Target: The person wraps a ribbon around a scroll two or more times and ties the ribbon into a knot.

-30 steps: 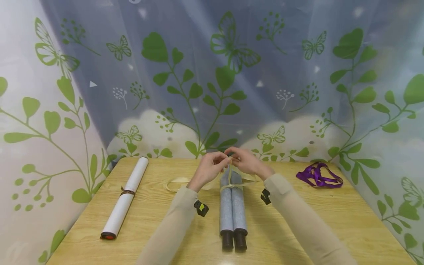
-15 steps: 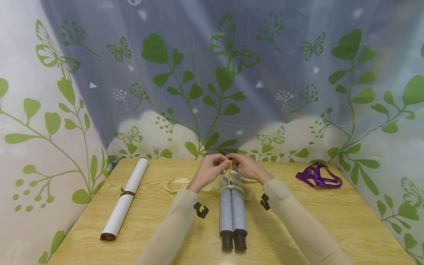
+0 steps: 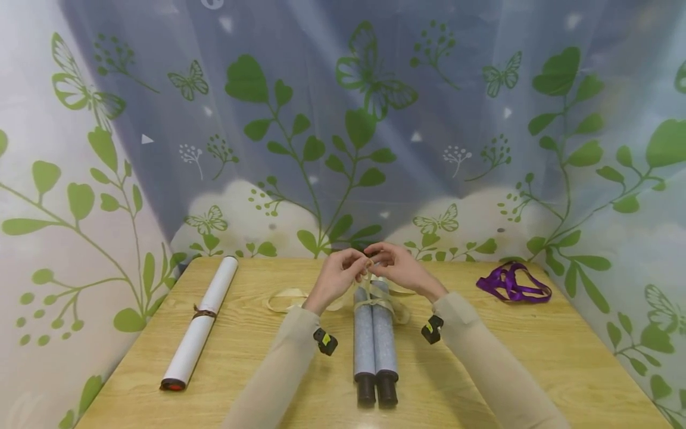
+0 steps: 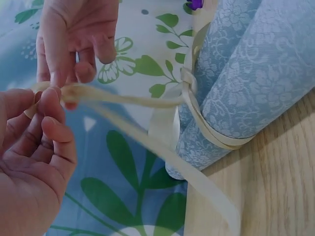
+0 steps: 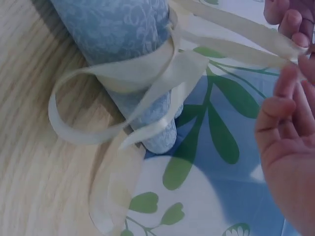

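Note:
Two blue-grey patterned scrolls [image 3: 375,345] with dark knobs lie side by side, a cream ribbon [image 3: 375,302] wrapped around both and crossed in a knot on top. Above their far end, my left hand [image 3: 340,277] pinches the ribbon between thumb and fingertips. My right hand [image 3: 402,271] meets it there and pinches the same ribbon [image 4: 147,101], its fingertips touching or nearly touching the left ones. From the knot, two ribbon strands run to the fingers in the right wrist view. A loose ribbon loop [image 5: 61,130] droops beside the scrolls.
On the left lies a rolled white scroll [image 3: 195,339] tied with a brown cord [image 3: 205,311]. A tangled purple ribbon [image 3: 514,289] rests at the back right of the wooden table [image 3: 563,357]. A leaf-patterned curtain [image 3: 429,107] stands right behind the table.
The right hand's fingers have shifted and lifted slightly at the pinched ribbon, and its wrist moved a little right. Compared with a second ago, the ribbon beside the scrolls' right side hangs lower.

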